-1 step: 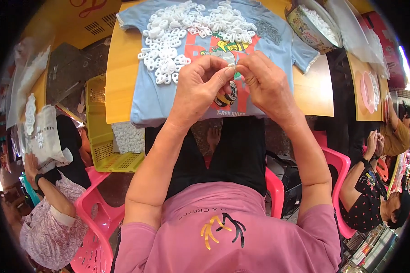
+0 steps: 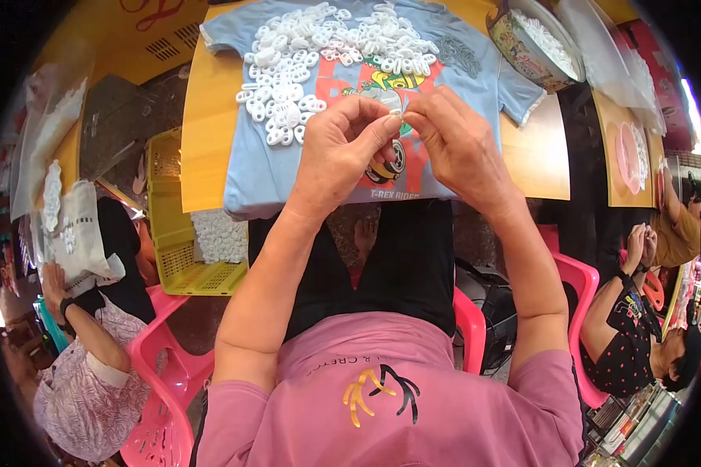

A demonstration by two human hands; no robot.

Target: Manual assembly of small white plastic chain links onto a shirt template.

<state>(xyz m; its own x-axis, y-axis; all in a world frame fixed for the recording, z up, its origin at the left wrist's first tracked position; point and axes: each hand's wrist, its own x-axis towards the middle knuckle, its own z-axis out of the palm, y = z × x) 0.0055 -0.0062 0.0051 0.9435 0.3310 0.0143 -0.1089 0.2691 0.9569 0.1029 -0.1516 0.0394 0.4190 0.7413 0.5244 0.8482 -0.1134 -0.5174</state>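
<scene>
Centre bright, evenly exposed. White pieces (image 2: 288, 74) at 11 o'clock near clipping, outlines readable. Blown-out light strip (image 2: 691, 117) on the rim between 2 and 3 o'clock. Gloss on chair (image 2: 156, 416), 7 to 8 o'clock. Trousers (image 2: 405, 257), 6 o'clock: dark, detail lost. Left hand (image 2: 331, 152) and right hand (image 2: 459, 144): sharp, no motion blur. Fisheye stretch at 8 and 4 o'clock; rim soft, corners black.

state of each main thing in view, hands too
Left hand, pinching a small pale piece
Right hand, pinched shut at that piece
White pieces, loose, heaped
Blue T-shirt, spread out, print up
Round tub, open, white contents showing
Yellow crate, open, white items inside
</scene>
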